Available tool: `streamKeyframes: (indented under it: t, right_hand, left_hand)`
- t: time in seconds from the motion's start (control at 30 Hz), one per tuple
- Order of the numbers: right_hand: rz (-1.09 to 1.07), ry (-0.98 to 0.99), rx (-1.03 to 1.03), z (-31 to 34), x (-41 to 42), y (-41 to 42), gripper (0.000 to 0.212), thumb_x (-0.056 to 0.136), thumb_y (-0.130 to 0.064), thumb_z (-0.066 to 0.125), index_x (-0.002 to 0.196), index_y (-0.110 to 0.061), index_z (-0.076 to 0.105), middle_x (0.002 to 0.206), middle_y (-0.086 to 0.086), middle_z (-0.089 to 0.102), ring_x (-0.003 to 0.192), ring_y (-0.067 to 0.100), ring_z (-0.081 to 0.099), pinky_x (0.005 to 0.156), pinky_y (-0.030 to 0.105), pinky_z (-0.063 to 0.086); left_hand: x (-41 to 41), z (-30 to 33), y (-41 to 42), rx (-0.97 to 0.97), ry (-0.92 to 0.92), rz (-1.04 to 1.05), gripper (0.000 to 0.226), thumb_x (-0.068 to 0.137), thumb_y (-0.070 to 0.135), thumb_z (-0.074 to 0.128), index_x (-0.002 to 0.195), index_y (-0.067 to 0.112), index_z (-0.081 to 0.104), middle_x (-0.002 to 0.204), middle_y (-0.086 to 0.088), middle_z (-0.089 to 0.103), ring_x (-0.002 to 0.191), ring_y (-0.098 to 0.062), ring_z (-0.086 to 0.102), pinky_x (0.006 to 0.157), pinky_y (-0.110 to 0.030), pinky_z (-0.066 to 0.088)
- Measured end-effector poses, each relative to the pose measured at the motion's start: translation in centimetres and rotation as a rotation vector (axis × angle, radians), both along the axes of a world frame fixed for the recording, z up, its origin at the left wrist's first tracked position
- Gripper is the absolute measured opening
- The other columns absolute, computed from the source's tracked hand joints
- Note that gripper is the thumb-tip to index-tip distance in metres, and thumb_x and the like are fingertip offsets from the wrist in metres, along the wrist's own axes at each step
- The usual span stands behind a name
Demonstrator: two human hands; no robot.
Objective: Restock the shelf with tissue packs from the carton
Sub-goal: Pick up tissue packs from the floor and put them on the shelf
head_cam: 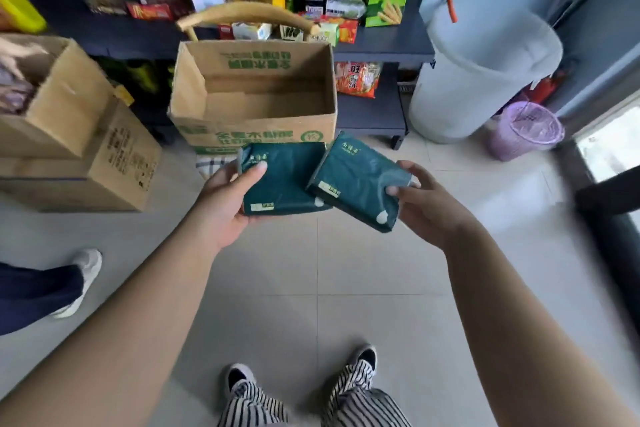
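I hold two dark green tissue packs in front of me, above the tiled floor. My left hand (225,204) grips the left tissue pack (287,180), thumb on top. My right hand (426,204) grips the right tissue pack (356,180), which is tilted, its corner overlapping the left one. Just beyond them stands the open carton (256,128) with green print on a wooden chair; its inside looks bare. Behind it is the dark shelf (381,45), its middle level stocked with snack boxes and bags.
Two stacked cardboard boxes (76,135) stand at the left. A large white bucket (485,73) and a purple bin (526,132) sit right of the shelf. Another person's leg and shoe (79,281) are at the left edge. My own feet are below.
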State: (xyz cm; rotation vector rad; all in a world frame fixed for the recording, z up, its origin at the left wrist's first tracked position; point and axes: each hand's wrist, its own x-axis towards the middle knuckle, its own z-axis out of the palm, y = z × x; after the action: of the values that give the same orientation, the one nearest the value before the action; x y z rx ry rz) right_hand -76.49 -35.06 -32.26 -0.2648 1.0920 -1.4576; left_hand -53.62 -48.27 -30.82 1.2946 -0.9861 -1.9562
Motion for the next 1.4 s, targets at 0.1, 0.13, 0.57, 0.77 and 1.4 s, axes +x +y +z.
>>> streamKeyframes:
  t: [0.1,0.13,0.57,0.77,1.4]
  right_hand:
    - [-0.129,0.006,-0.017,2.2,-4.9,2.5,0.07,0.047,-0.003,0.079,0.11,-0.009,0.048,0.093,0.011,0.072,0.081,0.024,0.071,0.063,0.033,0.057]
    - [-0.163,0.005,-0.013,2.9,-6.1,3.1,0.071,0.054,-0.003,0.074,0.119,-0.004,0.046,0.102,0.014,0.07,0.085,0.026,0.07,0.065,0.034,0.057]
    - [-0.261,0.334,-0.092,12.9,-24.1,2.2,0.021,0.09,0.004,0.049,0.098,-0.009,0.063,0.092,0.008,0.067,0.077,0.021,0.065,0.067,0.033,0.058]
    - [-0.269,0.507,-0.092,17.4,-33.4,-4.7,0.021,0.088,0.005,0.054,0.095,-0.012,0.062,0.084,0.002,0.066,0.06,0.012,0.067,0.052,0.025,0.055]
    - [-0.125,0.685,-0.355,29.4,-53.9,-31.0,0.029,0.085,0.008,0.057,0.105,-0.013,0.059,0.089,0.001,0.068,0.07,0.012,0.066,0.068,0.033,0.056]
  left_hand:
    - [-5.0,1.9,1.9,-0.005,0.019,0.005,0.023,0.088,0.019,0.06,0.11,0.022,0.056,0.114,-0.005,0.063,0.103,-0.023,0.061,0.064,-0.035,0.058]
    - [-6.5,2.5,2.5,-0.001,0.027,-0.001,0.022,0.088,0.019,0.06,0.109,0.022,0.056,0.113,-0.005,0.063,0.103,-0.023,0.061,0.064,-0.035,0.059]
    - [-27.0,12.5,-1.8,-0.315,0.144,-0.119,0.008,0.087,0.013,0.06,0.094,0.017,0.058,0.091,-0.001,0.069,0.079,-0.013,0.068,0.053,-0.023,0.055]
    - [-36.5,15.8,-9.4,-0.441,0.23,-0.152,0.008,0.087,0.009,0.059,0.089,0.017,0.057,0.089,-0.002,0.067,0.072,-0.011,0.067,0.055,-0.022,0.056]
    - [-54.2,25.3,-32.1,-0.73,0.21,0.032,0.007,0.088,0.013,0.058,0.089,0.014,0.066,0.078,0.003,0.073,0.076,-0.012,0.069,0.072,-0.025,0.056]
